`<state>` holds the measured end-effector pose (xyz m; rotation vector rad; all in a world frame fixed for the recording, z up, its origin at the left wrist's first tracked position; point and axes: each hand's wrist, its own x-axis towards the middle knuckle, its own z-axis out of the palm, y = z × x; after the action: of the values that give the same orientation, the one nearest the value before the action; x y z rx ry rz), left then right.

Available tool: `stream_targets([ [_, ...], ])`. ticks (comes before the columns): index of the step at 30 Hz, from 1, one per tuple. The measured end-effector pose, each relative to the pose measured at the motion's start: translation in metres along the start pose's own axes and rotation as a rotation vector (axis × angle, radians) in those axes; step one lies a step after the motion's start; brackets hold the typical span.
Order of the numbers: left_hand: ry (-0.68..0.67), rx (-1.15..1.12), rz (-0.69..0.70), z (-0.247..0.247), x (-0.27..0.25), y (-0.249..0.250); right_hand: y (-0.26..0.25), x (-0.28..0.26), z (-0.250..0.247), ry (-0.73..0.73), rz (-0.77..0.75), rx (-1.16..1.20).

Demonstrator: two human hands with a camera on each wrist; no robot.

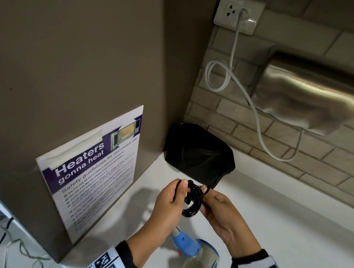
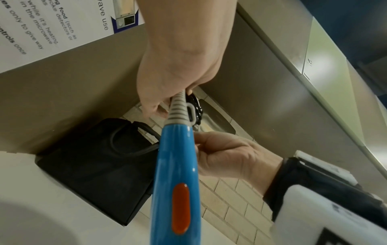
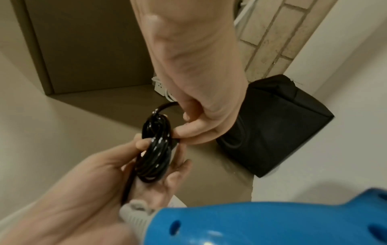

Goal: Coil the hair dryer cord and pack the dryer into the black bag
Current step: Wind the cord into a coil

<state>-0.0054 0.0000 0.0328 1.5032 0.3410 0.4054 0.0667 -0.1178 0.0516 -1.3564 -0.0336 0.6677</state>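
Both hands hold the black cord coil (image 1: 192,202) above the white counter (image 1: 279,227). My left hand (image 1: 180,191) grips the coil's left side, with several loops lying across its palm in the right wrist view, cord coil (image 3: 154,149). My right hand (image 1: 207,193) pinches a strand at the coil's top right; its fingers (image 3: 184,131) show there. The blue hair dryer (image 1: 188,245) sits below my wrists, its grey strain relief (image 2: 178,107) running up into the left hand. The black bag (image 1: 199,154) stands in the corner just behind the hands, apparently closed.
A brown cabinet side with a microwave safety poster (image 1: 90,171) walls off the left. On the brick wall, a white cable (image 1: 253,108) loops from a socket (image 1: 236,14) to a steel hand dryer (image 1: 308,94) at the right.
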Motion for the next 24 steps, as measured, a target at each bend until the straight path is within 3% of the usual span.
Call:
stream_targets([
  [6, 0.053, -0.046, 0.02, 0.001, 0.002, -0.004, 0.0, -0.005, 0.002, 0.001, 0.136, 0.125],
  [11, 0.021, -0.24, -0.18, -0.001, 0.004, -0.003, 0.007, -0.005, 0.003, 0.019, 0.196, 0.077],
  [15, -0.043, -0.299, -0.239, 0.001, 0.006, -0.005, 0.012, -0.004, 0.009, 0.056, 0.168, 0.123],
  [19, -0.024, -0.343, -0.28, 0.001, 0.008, -0.007, 0.01, -0.007, 0.015, 0.079, 0.081, 0.139],
  [24, -0.055, -0.369, -0.255, 0.003, 0.007, -0.004, 0.006, -0.009, 0.017, 0.056, 0.092, 0.158],
])
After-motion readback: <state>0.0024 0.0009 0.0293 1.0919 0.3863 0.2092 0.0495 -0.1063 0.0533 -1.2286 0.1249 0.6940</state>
